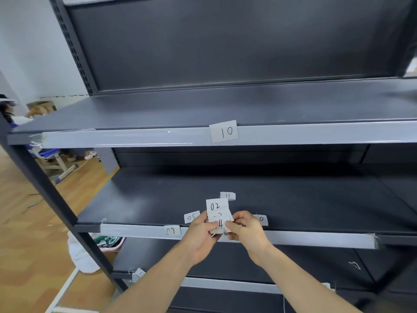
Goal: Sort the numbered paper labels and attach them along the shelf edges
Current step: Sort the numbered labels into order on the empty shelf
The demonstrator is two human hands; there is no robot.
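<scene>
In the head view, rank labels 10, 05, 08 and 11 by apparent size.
1. Label 10, clearly largest, though perhaps nearer the camera.
2. Label 05 and label 08 look alike; no ranking.
3. Label 11, smallest, seen farther back on the shelf.

Left hand (201, 234) and right hand (246, 231) meet, fingers (212, 226) pinching.

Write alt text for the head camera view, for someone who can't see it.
The left hand and right hand pinch a stack of numbered paper labels, 02 uppermost, before a dark shelf unit. Label 10 sits on the upper shelf edge; label 05 and label 11 lie on the middle shelf.
</scene>
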